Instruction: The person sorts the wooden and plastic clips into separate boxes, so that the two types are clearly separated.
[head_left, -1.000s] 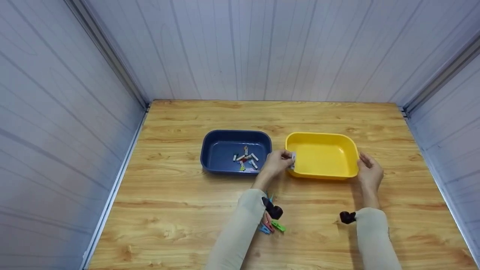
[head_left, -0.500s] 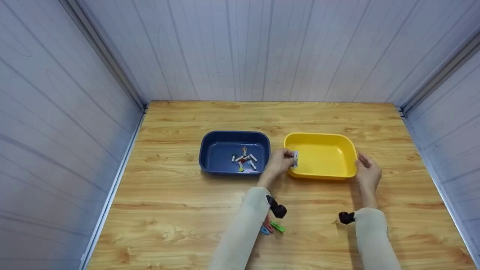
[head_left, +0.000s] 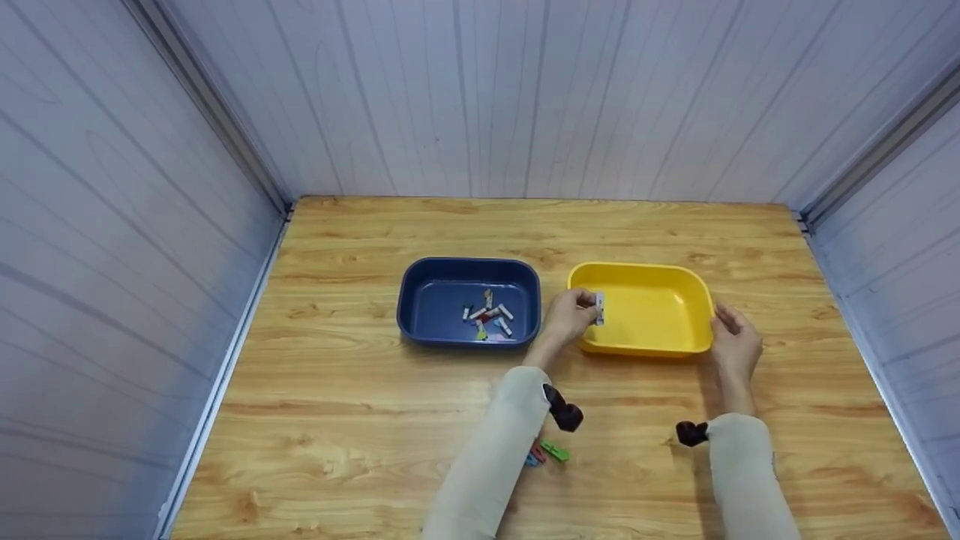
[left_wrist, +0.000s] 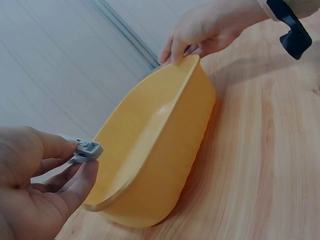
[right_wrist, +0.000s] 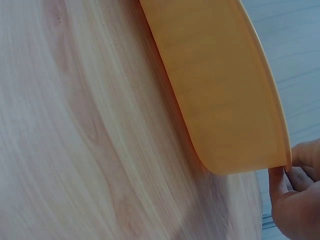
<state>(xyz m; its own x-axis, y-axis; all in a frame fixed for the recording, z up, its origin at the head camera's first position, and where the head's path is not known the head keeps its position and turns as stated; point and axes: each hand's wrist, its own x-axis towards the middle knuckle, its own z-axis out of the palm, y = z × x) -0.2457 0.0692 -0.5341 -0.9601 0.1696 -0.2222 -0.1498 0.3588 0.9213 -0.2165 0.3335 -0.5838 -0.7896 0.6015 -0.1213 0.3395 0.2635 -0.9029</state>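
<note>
In the head view my left hand (head_left: 570,319) is over the left end of the yellow tub (head_left: 652,345). Its thumb and fingers pinch a small light-grey plastic piece (left_wrist: 86,151) with a slot and a dark hole; whether it is a clip I cannot tell. The piece is just above the tub's left rim. At the opposite end, my right hand (head_left: 736,346) pinches the tub's rim between thumb and fingers, as the right wrist view also shows. The tub's visible floor is bare yellow plastic.
Left of the yellow tub stands a dark blue tub (head_left: 427,337) with several small whitish pieces (head_left: 487,315) bearing coloured bits. Red, blue and green clothes pegs (head_left: 553,451) lie on the wooden table, partly hidden by the left sleeve. Pale panel walls (head_left: 495,97) enclose the table.
My left hand has moved right and slightly away from me, carrying the grey piece from the tub's left rim to farther over its inside. The right hand keeps its grip on the rim.
</note>
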